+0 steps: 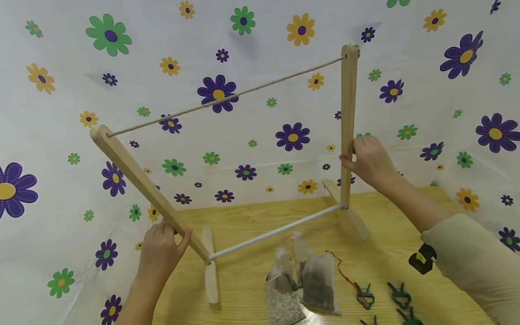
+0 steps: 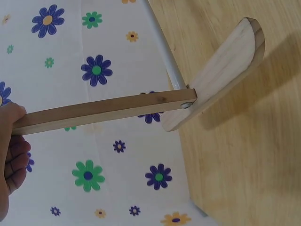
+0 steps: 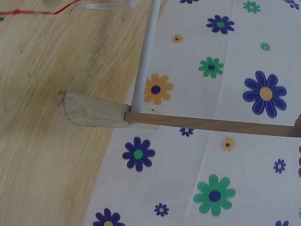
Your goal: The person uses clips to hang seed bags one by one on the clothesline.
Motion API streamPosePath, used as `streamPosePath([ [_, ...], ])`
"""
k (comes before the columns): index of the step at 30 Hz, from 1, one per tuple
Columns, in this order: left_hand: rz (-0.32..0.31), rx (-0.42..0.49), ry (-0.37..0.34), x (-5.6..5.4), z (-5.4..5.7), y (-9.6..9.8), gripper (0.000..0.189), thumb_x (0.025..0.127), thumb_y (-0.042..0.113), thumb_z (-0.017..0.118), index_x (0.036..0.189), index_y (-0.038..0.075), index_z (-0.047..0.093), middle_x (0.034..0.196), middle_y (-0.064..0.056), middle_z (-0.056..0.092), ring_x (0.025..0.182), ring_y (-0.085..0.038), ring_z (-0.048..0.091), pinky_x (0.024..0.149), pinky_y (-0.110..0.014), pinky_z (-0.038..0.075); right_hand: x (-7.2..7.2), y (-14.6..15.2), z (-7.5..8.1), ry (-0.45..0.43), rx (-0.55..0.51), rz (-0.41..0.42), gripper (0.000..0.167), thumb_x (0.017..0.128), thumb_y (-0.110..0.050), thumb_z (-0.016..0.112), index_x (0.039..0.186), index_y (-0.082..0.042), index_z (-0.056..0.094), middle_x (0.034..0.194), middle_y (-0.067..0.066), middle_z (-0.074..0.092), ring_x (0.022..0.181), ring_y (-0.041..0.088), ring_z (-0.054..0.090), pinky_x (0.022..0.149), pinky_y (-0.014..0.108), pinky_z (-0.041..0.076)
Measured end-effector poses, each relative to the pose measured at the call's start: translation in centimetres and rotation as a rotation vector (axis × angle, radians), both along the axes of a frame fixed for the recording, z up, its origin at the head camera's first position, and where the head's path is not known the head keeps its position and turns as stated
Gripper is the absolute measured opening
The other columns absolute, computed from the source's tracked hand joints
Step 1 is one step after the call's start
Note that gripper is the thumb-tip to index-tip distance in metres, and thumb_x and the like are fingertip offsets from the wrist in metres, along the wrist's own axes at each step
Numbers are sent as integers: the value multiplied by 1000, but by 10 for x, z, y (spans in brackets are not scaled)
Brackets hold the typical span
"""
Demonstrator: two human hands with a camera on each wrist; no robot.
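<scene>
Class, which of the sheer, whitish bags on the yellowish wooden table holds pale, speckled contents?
The front-left sheer bag, reaching the head view's bottom edge; its contents are pale and speckled, while the other bags hold dark contents.

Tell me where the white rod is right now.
In the head view, the white rod spans the lower middle, joining the bottom ends of the left upright and right upright. The mesh bags lie in front of it.

I face white sheeting (image 1: 268,49) printed with purple, green and yellow flowers (image 1: 293,136), surrounding three sides of my yellowish wood-grain tabletop (image 1: 243,280).
</scene>
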State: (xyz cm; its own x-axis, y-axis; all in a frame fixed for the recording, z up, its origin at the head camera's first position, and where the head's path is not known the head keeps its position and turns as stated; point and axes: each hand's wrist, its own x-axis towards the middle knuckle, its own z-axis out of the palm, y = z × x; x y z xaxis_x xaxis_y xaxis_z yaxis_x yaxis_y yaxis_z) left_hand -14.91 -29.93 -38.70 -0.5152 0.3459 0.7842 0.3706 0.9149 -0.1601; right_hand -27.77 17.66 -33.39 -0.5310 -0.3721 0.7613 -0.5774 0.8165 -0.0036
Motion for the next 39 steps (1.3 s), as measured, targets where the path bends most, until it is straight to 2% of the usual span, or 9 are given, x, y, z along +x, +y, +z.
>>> streamPosePath([
  [5,-57,20,18,-18,5,17,63,100,45,37,68,-7,53,62,-17,51,55,-30,46,49,-40,38,5,22,0,23,-35,-34,26,70,-4,79,77,7,56,66,17,57,63,31,50,57,37,42],
  [10,-87,-40,-6,-36,7,41,61,101,42,37,68,-7,53,62,-16,50,55,-29,46,49,-38,40,14,52,-2,29,-40,-119,30,69,-7,80,77,9,55,63,19,55,61,33,50,54,39,42],
  [14,-77,-94,-52,-48,9,60,46,94,33,55,70,-6,54,63,-15,52,56,-27,47,50,-35,42,23,73,-4,5,-41,-179,33,70,-9,80,78,9,53,63,20,55,62,34,49,56,42,42],
  [18,-74,-110,-72,-59,6,78,37,80,24,74,71,-5,54,63,-13,51,57,-25,46,52,-34,41,31,92,-9,-2,-43,-208,34,69,-8,80,78,10,53,63,21,55,62,34,49,57,42,39],
  [21,-81,-101,-71,-66,1,90,38,74,23,80,71,-3,53,64,-12,51,57,-25,46,53,-35,42,36,104,-15,-11,-44,-218,34,69,-9,79,77,11,53,62,21,53,60,34,47,55,41,36],
  [24,-91,-95,-86,-74,-3,102,37,75,23,80,71,-2,53,64,-12,51,58,-25,47,54,-36,43,40,117,-21,7,-38,-231,35,70,-12,76,76,12,52,62,22,52,59,35,46,54,41,36],
  [29,-98,-98,-104,-81,-10,112,36,75,23,79,72,-2,54,65,-12,53,59,-26,50,56,-36,45,41,127,-30,58,-25,-215,35,73,-17,70,72,12,50,58,21,50,55,33,43,50,39,33],
  [34,-96,-77,-130,-87,-20,120,36,75,23,79,72,-2,54,65,-12,52,60,-25,51,56,-35,46,40,130,-41,52,-37,-239,34,70,-13,73,71,11,49,57,19,48,53,31,41,48,38,31],
  [39,-57,-49,-161,-87,-30,123,37,76,25,77,72,-4,55,64,-12,52,59,-26,50,56,-34,44,35,125,-54,30,-66,-252,30,68,-7,76,71,10,51,57,19,49,53,32,43,46,40,35],
])
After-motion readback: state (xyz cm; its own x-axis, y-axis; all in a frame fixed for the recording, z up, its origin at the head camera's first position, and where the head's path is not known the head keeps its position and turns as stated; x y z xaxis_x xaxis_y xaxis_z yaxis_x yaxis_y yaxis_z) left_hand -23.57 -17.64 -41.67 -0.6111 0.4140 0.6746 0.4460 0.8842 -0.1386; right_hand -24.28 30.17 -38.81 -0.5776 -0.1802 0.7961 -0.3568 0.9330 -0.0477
